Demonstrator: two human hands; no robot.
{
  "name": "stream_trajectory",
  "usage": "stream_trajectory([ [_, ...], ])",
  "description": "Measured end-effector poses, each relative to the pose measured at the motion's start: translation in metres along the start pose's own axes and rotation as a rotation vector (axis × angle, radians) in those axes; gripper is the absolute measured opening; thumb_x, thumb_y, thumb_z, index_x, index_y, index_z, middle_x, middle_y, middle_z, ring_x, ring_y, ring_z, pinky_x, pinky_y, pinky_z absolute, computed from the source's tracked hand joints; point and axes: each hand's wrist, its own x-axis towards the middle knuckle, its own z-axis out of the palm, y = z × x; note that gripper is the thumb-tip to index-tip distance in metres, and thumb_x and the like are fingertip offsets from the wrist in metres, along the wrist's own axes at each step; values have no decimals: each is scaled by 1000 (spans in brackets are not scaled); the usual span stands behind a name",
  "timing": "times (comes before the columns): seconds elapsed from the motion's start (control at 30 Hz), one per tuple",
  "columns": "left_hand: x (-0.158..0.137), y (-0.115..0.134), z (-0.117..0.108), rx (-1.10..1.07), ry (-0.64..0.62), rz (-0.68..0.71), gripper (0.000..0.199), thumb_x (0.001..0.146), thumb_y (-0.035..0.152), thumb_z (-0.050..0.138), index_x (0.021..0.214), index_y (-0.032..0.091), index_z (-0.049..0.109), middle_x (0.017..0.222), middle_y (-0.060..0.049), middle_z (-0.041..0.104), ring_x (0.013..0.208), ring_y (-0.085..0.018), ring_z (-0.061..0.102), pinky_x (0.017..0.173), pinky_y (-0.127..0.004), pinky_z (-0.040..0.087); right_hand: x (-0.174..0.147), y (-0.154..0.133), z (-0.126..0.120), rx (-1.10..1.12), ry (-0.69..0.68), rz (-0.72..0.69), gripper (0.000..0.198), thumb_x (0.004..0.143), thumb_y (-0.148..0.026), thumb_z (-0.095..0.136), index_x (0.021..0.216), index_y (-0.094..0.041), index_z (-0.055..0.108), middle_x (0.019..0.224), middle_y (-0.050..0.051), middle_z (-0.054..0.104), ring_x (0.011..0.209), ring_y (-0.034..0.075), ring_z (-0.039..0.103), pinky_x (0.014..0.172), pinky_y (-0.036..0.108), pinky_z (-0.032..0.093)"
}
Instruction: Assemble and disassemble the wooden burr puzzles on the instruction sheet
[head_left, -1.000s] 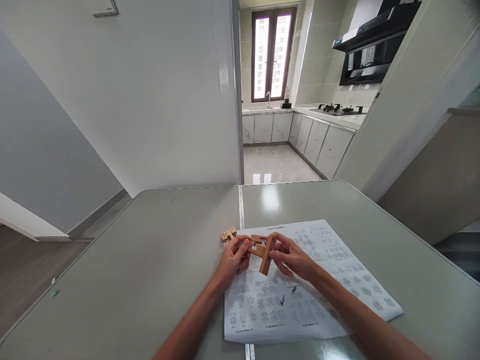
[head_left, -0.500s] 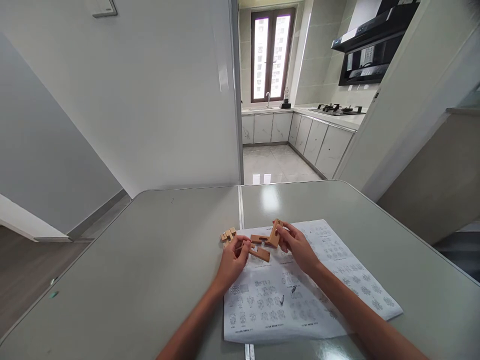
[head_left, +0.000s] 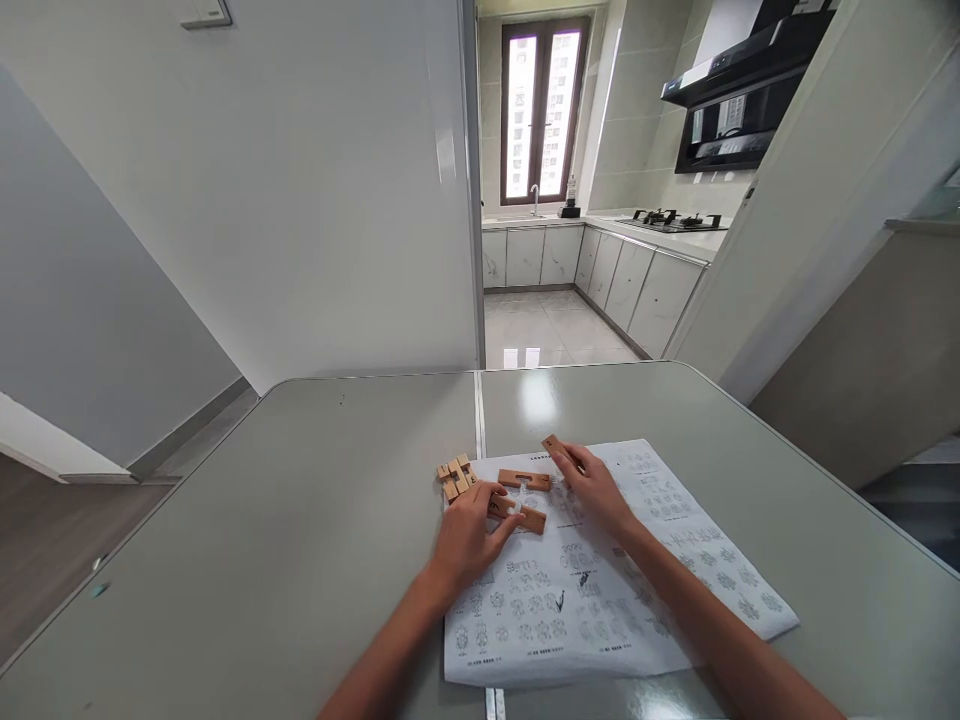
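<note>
My left hand (head_left: 469, 530) is low over the paper, its thumb and fingers around a notched wooden puzzle piece (head_left: 533, 519) that lies at or just above the sheet. In my right hand (head_left: 596, 487) is another wooden puzzle piece (head_left: 553, 444), gripped between thumb and fingers, its near part hidden by them. Between the hands a slotted wooden puzzle piece (head_left: 514, 478) lies flat on the printed paper sheet (head_left: 540, 620). Just beyond my left fingers sits a small cluster of interlocked wooden pieces (head_left: 454, 472), partly covered by that hand.
The grey-green table (head_left: 300, 530) has a pale seam (head_left: 481, 410) down its middle and a rounded far edge. Printed diagrams and dark marks cover the paper. Past the table are a white wall (head_left: 360, 200) and a kitchen with a gas hob (head_left: 675, 220).
The piece in my right hand has come away from the slotted piece, which now lies by itself on the paper. My left fingers have spread wider and shifted forward over their piece.
</note>
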Motion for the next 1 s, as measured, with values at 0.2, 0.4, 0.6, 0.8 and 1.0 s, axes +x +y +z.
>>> stream_trajectory([
  [0.2,-1,-4,2,207,-84,76,21,93,40,68,105,24,62,107,-5,66,92,-24,68,79,-35,52,-7,-2,21,-222,-68,-203,47,102,-61,47,116,-25,74,107,10,64,95,26,66,88,42,54],
  [0.4,-3,-4,4,271,-65,92,23,93,35,68,112,25,59,119,-6,58,90,-22,69,81,-36,57,-9,3,24,-321,-130,-282,37,106,-48,43,124,-28,69,115,9,68,105,27,65,93,43,53],
  [0.6,-2,-6,3,349,127,133,43,85,34,79,121,25,57,122,-9,55,112,-31,61,94,-46,53,-9,6,26,-347,-132,-250,34,104,-48,47,111,-25,70,109,10,73,104,30,66,92,45,52],
  [0.8,0,-13,2,433,245,74,62,80,46,82,130,28,51,134,-12,50,123,-34,52,106,-52,42,-13,-1,29,-362,-167,-257,31,105,-44,46,114,-25,69,111,10,73,104,29,67,93,46,52],
  [1.0,2,-22,0,519,349,10,70,87,52,73,142,23,41,153,-20,34,142,-40,36,113,-59,32,-16,-1,34,-328,-110,-256,35,104,-33,42,133,-24,59,121,13,65,110,30,65,95,48,54],
])
